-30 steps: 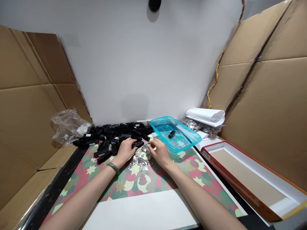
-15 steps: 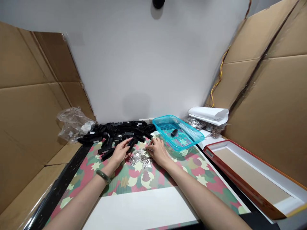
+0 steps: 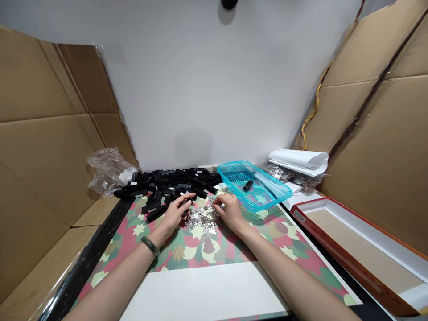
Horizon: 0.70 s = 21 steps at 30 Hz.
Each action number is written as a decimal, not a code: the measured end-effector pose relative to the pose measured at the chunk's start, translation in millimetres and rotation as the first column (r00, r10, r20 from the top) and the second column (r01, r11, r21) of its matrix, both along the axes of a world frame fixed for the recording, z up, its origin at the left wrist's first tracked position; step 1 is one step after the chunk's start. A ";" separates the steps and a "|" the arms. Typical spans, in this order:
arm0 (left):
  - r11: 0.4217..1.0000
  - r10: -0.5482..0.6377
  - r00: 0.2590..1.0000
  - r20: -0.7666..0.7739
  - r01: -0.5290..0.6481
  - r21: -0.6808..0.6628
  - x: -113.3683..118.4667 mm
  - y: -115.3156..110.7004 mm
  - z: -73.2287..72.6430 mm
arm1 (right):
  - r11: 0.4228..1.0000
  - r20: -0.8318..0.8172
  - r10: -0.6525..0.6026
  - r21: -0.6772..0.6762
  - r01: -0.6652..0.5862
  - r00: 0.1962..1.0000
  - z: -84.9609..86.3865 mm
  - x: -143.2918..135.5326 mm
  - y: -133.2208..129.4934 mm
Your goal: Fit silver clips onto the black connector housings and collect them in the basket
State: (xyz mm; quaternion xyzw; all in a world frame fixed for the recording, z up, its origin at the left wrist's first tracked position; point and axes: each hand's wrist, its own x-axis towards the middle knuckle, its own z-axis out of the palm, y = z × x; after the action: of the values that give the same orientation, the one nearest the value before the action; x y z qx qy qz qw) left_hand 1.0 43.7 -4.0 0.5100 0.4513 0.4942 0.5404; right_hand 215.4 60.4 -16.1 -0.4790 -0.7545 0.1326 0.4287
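Note:
My left hand [image 3: 177, 213], with a dark green bangle [image 3: 150, 246] on its wrist, has its fingers curled round a black plastic piece, mostly hidden by the fingers. Beside it lies a scatter of small silvery metal pieces [image 3: 202, 219] on the patterned sheet [image 3: 207, 249]. My right hand [image 3: 230, 211] is at the right edge of these pieces, thumb and fingertips pinched together; what they hold is too small to make out. A heap of black plastic pieces [image 3: 170, 182] lies behind my left hand.
A blue basket [image 3: 267, 203] with one black piece [image 3: 248, 185] in it stands at the back right. Beyond are bags of metal pieces [image 3: 279, 172] under white paper [image 3: 299, 160]. A red-edged box [image 3: 354, 254] lies right, a clear plastic bag [image 3: 107, 171] left. Cardboard walls flank both sides.
The whole view has shifted slightly, with the scene moved to the right. The black piece in my left hand is turned and now more hidden by the fingers.

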 end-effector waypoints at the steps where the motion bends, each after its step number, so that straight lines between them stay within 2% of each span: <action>1: 1.000 0.003 1.000 -0.023 -0.002 0.017 1.2 -0.2 -0.8 | 1.000 -0.075 0.018 -0.016 -0.019 0.997 0.0 -1.8 -0.9; 4: 0.997 0.019 0.998 -0.059 -0.015 0.072 4.0 -1.4 -3.0 | 0.986 -0.374 0.072 -0.114 -0.123 0.925 0.3 -8.4 -4.9; 6: 0.998 0.006 0.997 -0.083 -0.001 0.062 4.5 -2.2 -3.0 | 0.953 -0.550 0.086 -0.199 -0.230 0.831 1.8 -12.3 -8.3; 8: 0.998 -0.005 0.994 -0.111 0.012 0.058 4.1 -2.9 -1.7 | 0.906 -0.655 0.072 -0.273 -0.324 0.752 4.3 -14.8 -11.6; 10: 0.995 0.017 0.990 -0.137 -0.004 0.102 3.1 -3.5 0.4 | 0.866 -0.703 0.043 -0.329 -0.377 0.710 7.0 -16.1 -14.3; 12: 0.989 0.050 0.985 -0.167 -0.026 0.142 2.3 -3.8 2.3 | 0.849 -0.728 0.010 -0.356 -0.390 0.685 9.4 -16.8 -16.2; 16: 0.985 0.075 0.985 -0.157 -0.048 0.169 4.0 -4.9 4.7 | 0.860 -0.758 -0.010 -0.339 -0.381 0.652 13.8 -19.1 -19.4; 19: 0.978 0.072 0.991 -0.111 -0.049 0.202 8.4 -7.6 5.5 | 0.855 -0.770 0.022 -0.316 -0.412 0.637 17.0 -21.8 -23.7; 21: 0.969 0.092 0.986 -0.138 -0.056 0.242 11.2 -10.7 5.5 | 0.853 -0.764 0.039 -0.310 -0.419 0.644 18.5 -23.4 -27.1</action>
State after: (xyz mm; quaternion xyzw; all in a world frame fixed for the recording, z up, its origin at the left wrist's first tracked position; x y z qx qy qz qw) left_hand 12.2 33.1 1.5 0.5889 0.4469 0.5250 0.4217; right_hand 192.0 33.4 2.4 -0.3690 -0.5197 0.5430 0.5468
